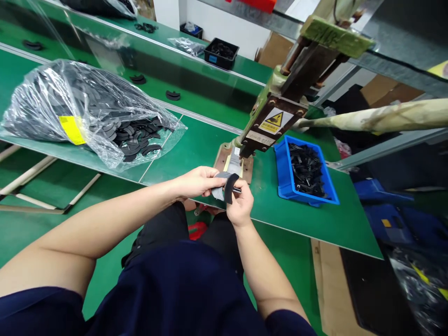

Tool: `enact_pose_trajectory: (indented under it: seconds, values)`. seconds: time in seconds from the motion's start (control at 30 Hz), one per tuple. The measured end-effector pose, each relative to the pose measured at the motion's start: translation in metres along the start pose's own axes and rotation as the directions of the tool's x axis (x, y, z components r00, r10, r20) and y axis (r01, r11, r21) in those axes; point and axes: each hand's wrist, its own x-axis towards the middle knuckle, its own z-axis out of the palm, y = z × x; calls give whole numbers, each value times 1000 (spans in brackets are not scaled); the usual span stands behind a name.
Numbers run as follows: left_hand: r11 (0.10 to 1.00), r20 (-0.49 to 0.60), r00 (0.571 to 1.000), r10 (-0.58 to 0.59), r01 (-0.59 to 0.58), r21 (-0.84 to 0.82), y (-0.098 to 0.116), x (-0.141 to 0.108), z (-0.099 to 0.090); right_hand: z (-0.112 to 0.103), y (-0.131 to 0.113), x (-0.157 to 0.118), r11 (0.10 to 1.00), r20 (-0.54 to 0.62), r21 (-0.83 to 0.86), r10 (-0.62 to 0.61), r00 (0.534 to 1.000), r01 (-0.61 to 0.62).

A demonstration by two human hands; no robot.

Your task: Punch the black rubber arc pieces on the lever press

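Note:
My left hand (200, 181) is closed, its thumb and fingers pinching light grey curved pieces (218, 193). Right beside it, my right hand (241, 205) is closed on a black crescent-shaped piece (231, 187), which stands against the grey ones. A thin dark part also shows at the right fingertips; its kind is too small to make out. Both hands meet over the front edge of the green table, just before the base of a hand press (234, 161). The press's upper body (273, 121) carries a yellow warning label.
A clear plastic bag (70, 100) spills black crescent pieces (135, 137) on the left. On the right stands a blue bin (308, 198) of small black parts. The press lever (378, 116) reaches right. Behind is a green conveyor (203, 102) with loose crescents and a black bin (221, 53).

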Motion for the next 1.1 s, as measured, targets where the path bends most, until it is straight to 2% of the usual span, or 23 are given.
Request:
enact_pose_trajectory:
  seconds: [0.1,0.2,0.3,0.37,0.43,0.47,0.5,0.6,0.67,0.73,0.83,0.93,0.97,1.03,1.07,1.1]
  values:
    - [992,-58,998,37,-30,121,1,-1,-4,-11,1,2,997,67,-63,-45,997,49]
    - [978,-70,995,69,-54,204,0,-4,-8,-20,-2,3,986,125,-129,-91,988,107]
    - [962,-104,989,105,-74,264,-3,-8,-10,-25,-3,3,973,148,-179,-123,981,148]
    - [925,-196,957,214,-134,354,-3,-13,-8,-26,-2,3,963,143,-200,-151,978,178]
    - [840,-276,885,376,-199,505,0,-18,-3,-26,-2,3,953,150,-215,-184,971,214]
    - [784,-273,856,439,-217,582,2,-21,0,-26,-2,4,947,160,-220,-200,967,232]
    - [728,-237,848,474,-226,647,3,-22,3,-26,-2,4,942,173,-224,-214,961,250]
    - [625,-105,891,442,-222,748,6,-19,11,-25,-4,6,925,208,-239,-249,946,296]
    - [622,-102,912,398,-187,760,5,-12,13,-24,-5,7,916,223,-249,-263,939,316]
    - [656,-130,925,358,-150,740,1,-4,13,-24,-5,6,911,231,-255,-269,935,325]
    - [750,-156,933,325,-154,644,-5,3,9,-26,-3,4,915,203,-259,-262,943,310]
    - [904,-205,942,267,-171,393,-10,4,5,-29,-2,3,926,147,-253,-251,957,282]
    - [948,-184,961,207,-151,279,-11,4,4,-29,-1,4,929,137,-247,-247,959,275]
    - [993,-69,995,70,-63,97,-14,6,-2,-32,1,5,936,137,-237,-232,963,259]
    - [999,-28,999,26,-25,46,-15,9,-7,-33,2,5,941,137,-235,-217,966,245]
    - [1000,-33,999,9,-9,13,-17,14,-14,-36,4,6,945,132,-237,-199,971,226]
